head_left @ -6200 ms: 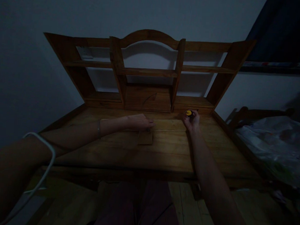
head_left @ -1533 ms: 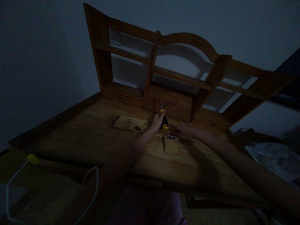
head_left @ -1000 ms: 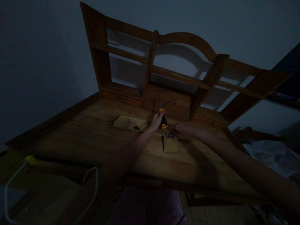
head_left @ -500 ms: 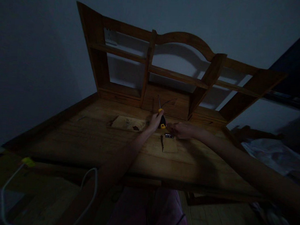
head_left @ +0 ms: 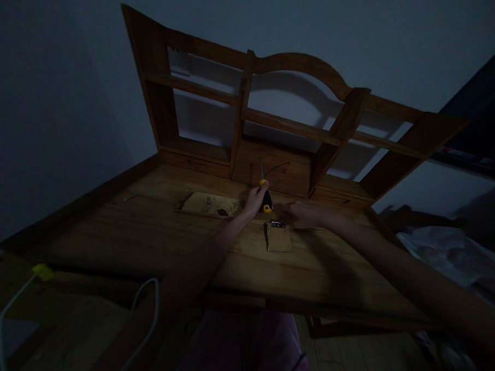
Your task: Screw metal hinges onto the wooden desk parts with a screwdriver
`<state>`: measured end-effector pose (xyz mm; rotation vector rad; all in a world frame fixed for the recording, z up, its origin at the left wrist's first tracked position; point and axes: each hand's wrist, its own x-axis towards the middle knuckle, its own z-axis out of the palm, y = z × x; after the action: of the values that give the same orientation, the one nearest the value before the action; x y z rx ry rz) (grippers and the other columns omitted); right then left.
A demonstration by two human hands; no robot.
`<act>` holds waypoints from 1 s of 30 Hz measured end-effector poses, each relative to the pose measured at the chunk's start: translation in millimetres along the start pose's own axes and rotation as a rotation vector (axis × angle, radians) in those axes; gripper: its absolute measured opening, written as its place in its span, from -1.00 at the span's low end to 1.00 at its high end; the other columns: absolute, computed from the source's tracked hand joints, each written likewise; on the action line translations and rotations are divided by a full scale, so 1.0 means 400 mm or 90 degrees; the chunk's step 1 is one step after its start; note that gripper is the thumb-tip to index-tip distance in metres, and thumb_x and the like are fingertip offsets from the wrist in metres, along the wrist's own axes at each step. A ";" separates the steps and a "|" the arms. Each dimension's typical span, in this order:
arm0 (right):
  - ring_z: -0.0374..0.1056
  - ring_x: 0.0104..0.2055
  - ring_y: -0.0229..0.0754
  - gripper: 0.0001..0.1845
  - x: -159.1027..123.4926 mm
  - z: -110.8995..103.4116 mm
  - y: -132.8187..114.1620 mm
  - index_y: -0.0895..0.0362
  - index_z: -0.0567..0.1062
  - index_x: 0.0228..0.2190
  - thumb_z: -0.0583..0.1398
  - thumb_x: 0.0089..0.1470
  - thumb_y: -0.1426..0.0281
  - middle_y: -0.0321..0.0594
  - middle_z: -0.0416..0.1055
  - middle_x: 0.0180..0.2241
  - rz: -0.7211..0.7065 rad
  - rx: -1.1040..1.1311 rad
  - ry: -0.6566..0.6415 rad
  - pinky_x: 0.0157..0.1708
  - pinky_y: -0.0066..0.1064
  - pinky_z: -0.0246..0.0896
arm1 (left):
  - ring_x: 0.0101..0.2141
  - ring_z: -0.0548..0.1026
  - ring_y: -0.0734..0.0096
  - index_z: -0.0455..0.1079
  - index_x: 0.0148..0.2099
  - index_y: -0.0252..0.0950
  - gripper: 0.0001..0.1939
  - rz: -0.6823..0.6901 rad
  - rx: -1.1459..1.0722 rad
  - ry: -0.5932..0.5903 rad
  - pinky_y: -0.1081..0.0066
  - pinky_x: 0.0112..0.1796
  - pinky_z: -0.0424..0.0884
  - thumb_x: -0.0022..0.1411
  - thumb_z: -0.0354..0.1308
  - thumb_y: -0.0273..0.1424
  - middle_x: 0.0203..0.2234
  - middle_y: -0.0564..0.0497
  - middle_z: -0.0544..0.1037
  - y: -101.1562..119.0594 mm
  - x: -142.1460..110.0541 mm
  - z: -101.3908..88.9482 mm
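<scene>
My left hand (head_left: pixel 255 200) is wrapped round a screwdriver (head_left: pixel 266 200) with a black and yellow handle. Its thin shaft points up and away, toward the back of the wooden desk (head_left: pixel 179 242). To the right, my right hand (head_left: pixel 297 214) is closed, fingertips together beside the handle's end; what it pinches, if anything, is too dark to make out. Just below that hand lies a small shiny metal piece (head_left: pixel 277 223), at the top edge of a flat tan piece of board (head_left: pixel 279 239). A longer pale board strip (head_left: pixel 209 204) with dark stains lies left of my left hand.
A wooden shelf unit (head_left: pixel 291 127) with open compartments rises along the desk's back. A white cable (head_left: pixel 156 307) with a yellow tag (head_left: pixel 42 271) hangs at the front left. Some whitish cloth or plastic (head_left: pixel 445 254) lies beyond the right edge.
The whole view has shifted slightly. Both hands and the screwdriver keep nearly the same places over the desk.
</scene>
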<state>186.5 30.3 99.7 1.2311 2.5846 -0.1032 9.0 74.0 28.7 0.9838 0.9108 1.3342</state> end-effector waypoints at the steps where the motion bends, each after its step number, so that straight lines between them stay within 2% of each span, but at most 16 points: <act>1: 0.45 -0.40 -0.18 -0.70 0.000 -0.003 0.000 0.12 0.55 -0.07 0.15 0.24 0.27 -0.15 0.59 -0.30 0.003 -0.002 0.005 -0.47 -0.43 0.07 | -0.45 0.56 0.22 0.36 -0.42 -0.26 -0.54 -0.004 0.004 0.000 0.37 -0.39 0.39 0.32 0.17 0.00 -0.66 0.01 0.44 0.003 -0.002 0.000; 4: 0.47 -0.39 -0.11 -0.58 0.004 -0.003 0.000 0.15 0.57 -0.12 0.09 0.30 0.11 -0.07 0.59 -0.32 0.026 -0.017 0.021 -0.47 -0.40 0.07 | -0.48 0.55 0.23 0.36 -0.41 -0.26 -0.52 -0.016 0.018 -0.012 0.36 -0.42 0.37 0.31 0.15 0.05 -0.66 0.01 0.45 -0.001 0.001 -0.002; 6: 0.49 -0.36 -0.07 -0.52 0.008 0.003 0.002 0.17 0.59 -0.17 0.05 0.33 0.08 -0.01 0.59 -0.32 0.034 -0.026 0.025 -0.44 -0.38 0.08 | -0.56 0.51 0.28 0.33 -0.40 -0.26 -0.48 -0.017 0.021 -0.024 0.37 -0.48 0.35 0.30 0.12 0.10 -0.66 0.01 0.46 -0.014 0.010 -0.003; 11: 0.51 -0.29 -0.12 -0.64 0.015 0.016 0.001 0.13 0.58 -0.14 0.03 0.36 0.26 -0.06 0.61 -0.25 0.013 -0.014 0.011 -0.37 -0.41 0.15 | -0.66 0.45 0.37 0.27 -0.39 -0.24 -0.43 0.009 0.017 -0.054 0.42 -0.56 0.32 0.27 0.07 0.19 -0.67 0.05 0.47 -0.049 0.038 -0.009; 17: 0.49 -0.29 -0.16 -0.70 0.006 0.001 -0.012 0.17 0.57 -0.16 0.05 0.31 0.39 -0.06 0.60 -0.21 -0.012 -0.016 0.012 -0.34 -0.43 0.18 | -0.67 0.47 0.37 0.28 -0.38 -0.25 -0.44 0.024 0.003 -0.063 0.44 -0.58 0.32 0.28 0.06 0.18 -0.66 0.04 0.48 -0.062 0.051 -0.013; 26: 0.52 -0.22 -0.10 -0.71 0.002 0.009 -0.020 0.17 0.55 -0.07 0.11 0.25 0.43 -0.02 0.59 -0.14 -0.009 -0.084 0.025 -0.30 -0.40 0.20 | -0.66 0.48 0.37 0.28 -0.38 -0.25 -0.47 0.021 0.021 -0.060 0.44 -0.57 0.33 0.32 0.07 0.13 -0.65 0.03 0.50 -0.057 0.046 -0.012; 30: 0.53 -0.20 -0.09 -0.62 -0.004 0.017 -0.033 0.10 0.50 0.04 0.12 0.21 0.51 -0.02 0.55 -0.04 -0.013 -0.119 0.049 -0.31 -0.39 0.20 | -0.67 0.47 0.38 0.28 -0.39 -0.25 -0.47 0.024 0.016 -0.062 0.45 -0.59 0.32 0.30 0.09 0.12 -0.66 0.04 0.49 -0.060 0.048 -0.013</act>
<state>178.8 19.3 93.0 1.1623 2.6030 0.1824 13.1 93.8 4.7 1.0800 0.8404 1.2982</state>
